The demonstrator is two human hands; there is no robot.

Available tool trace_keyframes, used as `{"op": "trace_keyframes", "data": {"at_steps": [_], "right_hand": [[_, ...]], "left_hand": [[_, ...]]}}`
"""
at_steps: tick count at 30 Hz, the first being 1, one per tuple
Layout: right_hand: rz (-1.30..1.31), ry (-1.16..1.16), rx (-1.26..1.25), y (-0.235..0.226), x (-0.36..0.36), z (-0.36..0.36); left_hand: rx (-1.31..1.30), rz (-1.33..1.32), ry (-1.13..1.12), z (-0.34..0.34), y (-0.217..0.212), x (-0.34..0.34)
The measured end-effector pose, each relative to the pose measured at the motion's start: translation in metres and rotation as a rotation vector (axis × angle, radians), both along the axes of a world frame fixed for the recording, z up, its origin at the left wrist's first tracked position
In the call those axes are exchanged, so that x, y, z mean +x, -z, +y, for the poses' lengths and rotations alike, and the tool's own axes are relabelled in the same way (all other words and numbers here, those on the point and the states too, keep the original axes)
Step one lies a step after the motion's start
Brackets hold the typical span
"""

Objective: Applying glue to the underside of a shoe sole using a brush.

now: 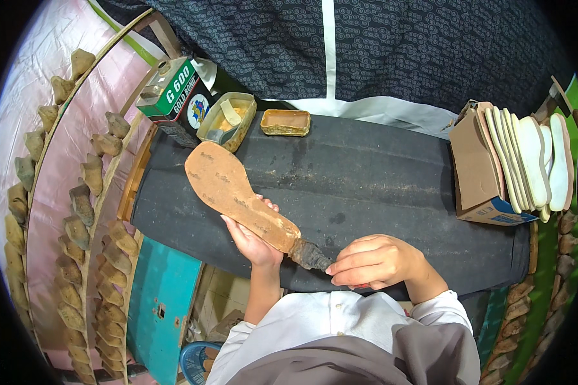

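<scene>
My left hand (253, 240) holds a tan shoe insole (228, 189) from underneath, its toe pointing up and to the left. My right hand (372, 262) grips a dark, glue-caked brush (309, 254) whose tip touches the heel end of the insole. Both hands hover over the near edge of a dark padded work surface (366, 173).
An open glue container (227, 120) and its small lid (286, 122) sit at the surface's far left, beside a green tin can (173, 93). A box with a stack of insoles (514, 160) stands at right. Racks of shoe lasts (87, 212) curve along the left.
</scene>
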State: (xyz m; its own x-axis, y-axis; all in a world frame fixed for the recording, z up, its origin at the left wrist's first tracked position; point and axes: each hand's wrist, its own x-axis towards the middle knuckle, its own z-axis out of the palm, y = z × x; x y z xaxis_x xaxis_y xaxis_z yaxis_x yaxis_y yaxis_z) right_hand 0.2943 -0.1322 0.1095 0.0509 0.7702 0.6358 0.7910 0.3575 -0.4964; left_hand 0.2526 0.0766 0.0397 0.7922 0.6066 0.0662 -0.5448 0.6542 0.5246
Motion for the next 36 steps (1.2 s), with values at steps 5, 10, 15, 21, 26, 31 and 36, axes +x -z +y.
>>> {"op": "trace_keyframes", "data": {"at_steps": [5, 10, 15, 21, 26, 31, 36], "right_hand": [[0.028, 0.033, 0.105, 0.003, 0.000, 0.004], [-0.008, 0.031, 0.096, 0.005, -0.002, 0.008], [0.045, 0.043, 0.000, -0.001, 0.005, -0.003], [0.065, 0.155, 0.172, 0.000, 0.009, -0.005], [0.030, 0.138, 0.178, 0.005, 0.006, 0.005], [0.033, 0.092, 0.100, 0.006, 0.007, 0.002], [0.070, 0.040, 0.072, 0.004, 0.011, -0.003]], "left_hand": [[0.046, -0.017, -0.050, -0.003, -0.003, 0.000], [0.026, -0.055, -0.051, -0.003, -0.007, 0.000], [0.017, -0.071, -0.074, 0.002, -0.006, -0.001], [0.028, -0.077, 0.060, 0.003, -0.004, -0.002], [0.042, 0.040, 0.055, -0.007, -0.007, -0.001], [0.022, -0.017, -0.025, 0.002, -0.005, 0.000], [0.016, -0.017, -0.019, 0.002, -0.003, -0.001]]}}
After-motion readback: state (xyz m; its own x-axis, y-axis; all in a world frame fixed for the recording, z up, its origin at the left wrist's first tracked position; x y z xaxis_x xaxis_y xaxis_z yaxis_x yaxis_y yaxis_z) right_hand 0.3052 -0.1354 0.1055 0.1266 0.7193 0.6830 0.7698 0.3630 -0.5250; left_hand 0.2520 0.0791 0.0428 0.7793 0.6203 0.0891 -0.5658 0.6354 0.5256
